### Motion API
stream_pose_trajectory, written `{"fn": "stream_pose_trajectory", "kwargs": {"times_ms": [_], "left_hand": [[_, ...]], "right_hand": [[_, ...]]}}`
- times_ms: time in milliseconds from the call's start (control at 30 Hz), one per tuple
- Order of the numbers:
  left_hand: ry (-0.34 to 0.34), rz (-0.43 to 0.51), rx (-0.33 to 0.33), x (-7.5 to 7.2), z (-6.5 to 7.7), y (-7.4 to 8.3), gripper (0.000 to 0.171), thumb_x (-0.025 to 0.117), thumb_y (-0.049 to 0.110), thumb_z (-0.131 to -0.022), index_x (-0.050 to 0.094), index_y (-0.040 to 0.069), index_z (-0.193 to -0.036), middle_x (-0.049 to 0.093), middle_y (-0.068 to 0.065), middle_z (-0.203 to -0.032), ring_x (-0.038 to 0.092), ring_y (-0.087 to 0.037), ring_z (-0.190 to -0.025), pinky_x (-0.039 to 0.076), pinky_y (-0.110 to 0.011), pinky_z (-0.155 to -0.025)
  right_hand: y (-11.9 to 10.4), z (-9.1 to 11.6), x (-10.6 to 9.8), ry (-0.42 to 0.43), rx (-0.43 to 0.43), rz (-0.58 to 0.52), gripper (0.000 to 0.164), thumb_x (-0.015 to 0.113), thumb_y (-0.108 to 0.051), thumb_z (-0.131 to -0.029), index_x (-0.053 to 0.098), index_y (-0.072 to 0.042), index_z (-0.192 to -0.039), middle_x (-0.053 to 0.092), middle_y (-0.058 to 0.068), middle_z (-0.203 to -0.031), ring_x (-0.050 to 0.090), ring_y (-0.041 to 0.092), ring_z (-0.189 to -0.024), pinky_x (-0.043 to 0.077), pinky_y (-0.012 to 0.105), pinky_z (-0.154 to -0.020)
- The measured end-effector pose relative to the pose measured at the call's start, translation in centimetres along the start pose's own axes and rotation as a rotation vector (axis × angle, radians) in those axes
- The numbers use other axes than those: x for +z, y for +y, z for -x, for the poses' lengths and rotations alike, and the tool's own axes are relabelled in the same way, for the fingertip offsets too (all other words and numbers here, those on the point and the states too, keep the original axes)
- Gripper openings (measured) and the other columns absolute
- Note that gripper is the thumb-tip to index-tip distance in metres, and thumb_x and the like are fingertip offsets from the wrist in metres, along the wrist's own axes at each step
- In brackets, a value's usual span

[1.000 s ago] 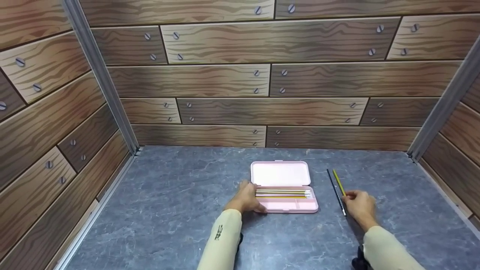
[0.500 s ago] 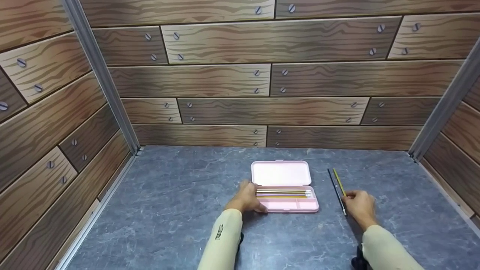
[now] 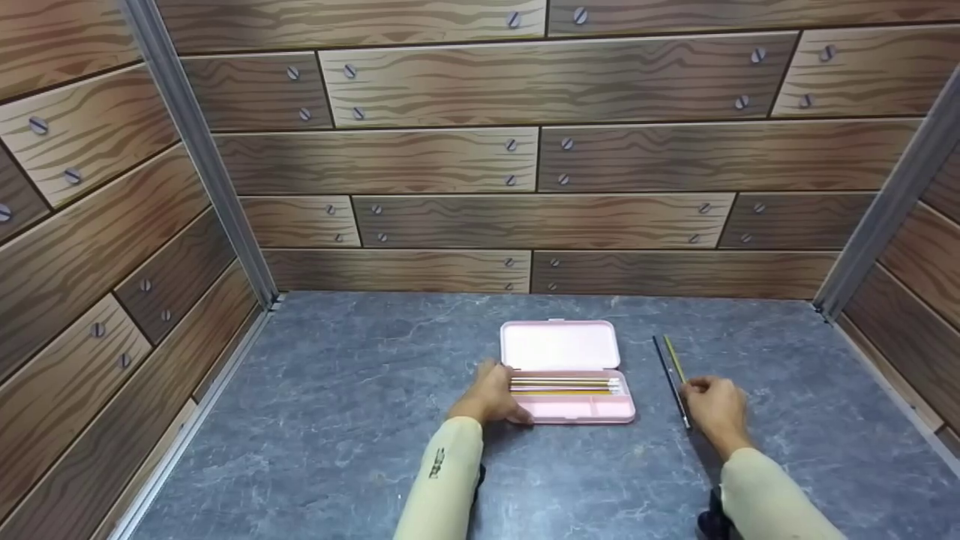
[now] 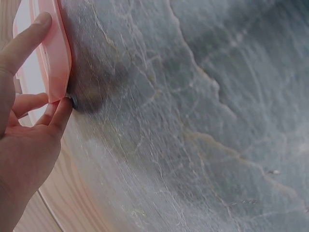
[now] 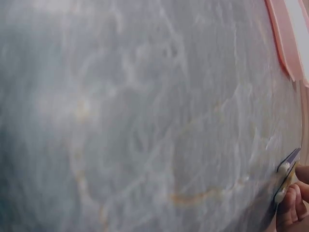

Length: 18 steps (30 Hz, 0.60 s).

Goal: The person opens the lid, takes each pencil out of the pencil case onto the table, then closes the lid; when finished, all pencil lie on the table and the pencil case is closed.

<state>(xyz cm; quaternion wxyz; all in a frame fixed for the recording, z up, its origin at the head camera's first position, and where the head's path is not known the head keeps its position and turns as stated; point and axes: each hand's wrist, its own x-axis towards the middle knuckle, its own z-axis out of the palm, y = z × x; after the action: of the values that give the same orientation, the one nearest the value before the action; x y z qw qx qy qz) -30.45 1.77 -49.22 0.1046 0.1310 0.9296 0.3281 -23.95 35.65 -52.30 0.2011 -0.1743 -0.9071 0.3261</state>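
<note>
An opened pink pencil case (image 3: 566, 407) lies on the table, lid folded back. Several pencils (image 3: 562, 382) rest in its rear compartment. My left hand (image 3: 491, 394) grips the case's left end; in the left wrist view the thumb (image 4: 29, 38) lies on its side wall, with other fingertips at the corner. To the right of the case, my right hand (image 3: 718, 409) pinches a yellow pencil (image 3: 675, 358) towards its near end. A dark pencil (image 3: 669, 376) lies close along its left side. Both white eraser ends show in the right wrist view, beside the right fingers (image 5: 292, 203).
The grey marbled tabletop (image 3: 360, 390) surrounds the case. Wood-patterned panels (image 3: 442, 221) stand at the back and both sides. Metal posts (image 3: 214, 165) mark the rear corners. The case's front part has a divider, forming a small compartment at its right.
</note>
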Motion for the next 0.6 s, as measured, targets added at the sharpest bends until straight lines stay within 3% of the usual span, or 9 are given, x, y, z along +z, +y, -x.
{"fn": "stream_pose_trajectory", "kwargs": {"times_ms": [100, 233, 367, 600], "left_hand": [[0.003, 0.002, 0.0, -0.1, 0.0, -0.2, 0.065, 0.099, 0.02, -0.059, 0.071, 0.0, -0.114, 0.053, -0.01, -0.112, 0.049, -0.022, -0.103, 0.048, -0.042, -0.102], [0.008, -0.009, 0.023, -0.1, -0.1, -0.3, 0.061, 0.099, 0.019, -0.059, 0.072, 0.0, -0.11, 0.054, -0.011, -0.113, 0.048, -0.023, -0.106, 0.047, -0.042, -0.103], [0.011, -0.015, 0.019, -0.1, -0.2, -0.3, 0.061, 0.098, 0.02, -0.059, 0.073, 0.001, -0.111, 0.054, -0.01, -0.115, 0.049, -0.022, -0.107, 0.047, -0.042, -0.104], [0.011, -0.025, 0.031, 0.0, -0.1, -0.3, 0.062, 0.099, 0.021, -0.059, 0.072, 0.001, -0.112, 0.053, -0.009, -0.11, 0.048, -0.022, -0.105, 0.047, -0.041, -0.103]], "right_hand": [[-1.1, -0.1, 0.5, 0.041, -0.027, -0.032, 0.026, 0.069, -0.012, -0.089, 0.073, 0.009, -0.104, 0.075, 0.022, -0.092, 0.07, 0.036, -0.084, 0.052, 0.039, -0.071], [-2.8, -0.2, 1.5, 0.06, -0.094, -0.101, 0.027, 0.073, -0.011, -0.09, 0.073, 0.009, -0.108, 0.074, 0.023, -0.095, 0.069, 0.034, -0.085, 0.049, 0.025, -0.067], [-4.6, -0.1, 2.6, 0.006, -0.152, -0.172, 0.028, 0.072, -0.011, -0.092, 0.072, 0.008, -0.112, 0.073, 0.023, -0.1, 0.069, 0.028, -0.089, 0.046, 0.014, -0.07], [-6.6, 0.3, 4.9, -0.084, -0.228, -0.286, 0.028, 0.079, -0.009, -0.087, 0.073, 0.007, -0.109, 0.075, 0.02, -0.096, 0.067, 0.011, -0.082, 0.048, 0.011, -0.073]]}}
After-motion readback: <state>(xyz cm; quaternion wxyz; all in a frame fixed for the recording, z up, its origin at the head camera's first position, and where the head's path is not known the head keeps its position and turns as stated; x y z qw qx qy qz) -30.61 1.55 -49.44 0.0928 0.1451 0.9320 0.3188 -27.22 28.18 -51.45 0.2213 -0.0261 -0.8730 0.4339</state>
